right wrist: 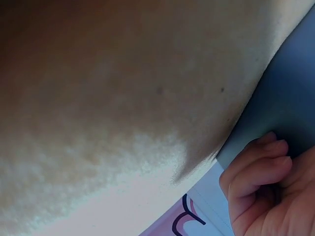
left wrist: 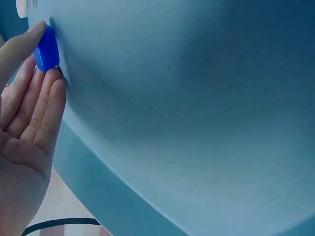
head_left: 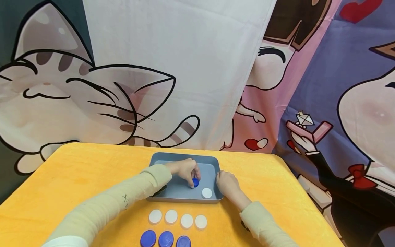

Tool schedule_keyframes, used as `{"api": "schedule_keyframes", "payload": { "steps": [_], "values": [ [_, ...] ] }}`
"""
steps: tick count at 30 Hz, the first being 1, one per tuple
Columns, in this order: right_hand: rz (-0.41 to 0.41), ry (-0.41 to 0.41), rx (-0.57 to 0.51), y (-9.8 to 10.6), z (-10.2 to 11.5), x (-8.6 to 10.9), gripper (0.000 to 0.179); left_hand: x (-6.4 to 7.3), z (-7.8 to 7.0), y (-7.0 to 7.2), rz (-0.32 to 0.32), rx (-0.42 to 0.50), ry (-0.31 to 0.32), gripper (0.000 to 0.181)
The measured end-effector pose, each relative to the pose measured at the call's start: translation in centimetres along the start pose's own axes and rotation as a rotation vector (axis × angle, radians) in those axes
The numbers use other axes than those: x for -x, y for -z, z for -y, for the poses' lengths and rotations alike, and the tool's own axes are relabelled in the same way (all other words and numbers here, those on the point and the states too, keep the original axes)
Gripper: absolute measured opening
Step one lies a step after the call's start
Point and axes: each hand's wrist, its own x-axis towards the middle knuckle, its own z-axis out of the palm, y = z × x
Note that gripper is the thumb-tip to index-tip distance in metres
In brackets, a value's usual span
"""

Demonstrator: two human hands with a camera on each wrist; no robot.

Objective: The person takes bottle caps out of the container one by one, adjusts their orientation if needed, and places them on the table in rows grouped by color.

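Observation:
A blue bottle cap (head_left: 195,182) is pinched between the thumb and fingertips of my left hand (head_left: 187,171), low inside the grey-blue tray (head_left: 182,200). In the left wrist view the blue cap (left wrist: 47,49) stands tilted on edge between thumb and fingers. My right hand (head_left: 227,183) grips the tray's right side at the rim. Its fingers (right wrist: 258,174) are curled against the outer wall in the right wrist view, and its thumb is hidden there. A white cap (head_left: 206,193) lies in the tray's near right corner.
In front of the tray, a row of several white caps (head_left: 171,216) lies on the yellow tabletop (head_left: 123,164). Nearer, 3 blue caps (head_left: 166,238) form another row, partly cut off by the view's bottom edge. A printed cloth (head_left: 185,61) hangs behind the table.

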Motion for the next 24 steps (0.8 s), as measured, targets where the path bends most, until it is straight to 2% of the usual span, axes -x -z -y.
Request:
{"api": "schedule_keyframes", "payload": {
  "steps": [8,13,19,24],
  "values": [
    [-0.005,0.000,-0.006,0.0,0.0,0.0,0.028,0.0,-0.4,0.0,0.002,-0.032,0.031,0.026],
    [-0.006,0.004,-0.005,0.0,0.1,0.0,0.028,0.5,-0.7,0.4,-0.012,-0.049,0.035,0.026],
    [-0.011,0.004,-0.001,0.0,0.1,0.1,0.028,1.1,-1.0,0.8,-0.049,-0.019,0.016,0.026],
    [-0.001,-0.011,-0.003,0.0,0.0,0.0,0.028,1.7,-1.4,1.2,-0.100,-0.001,-0.038,0.026]
  ]
}}
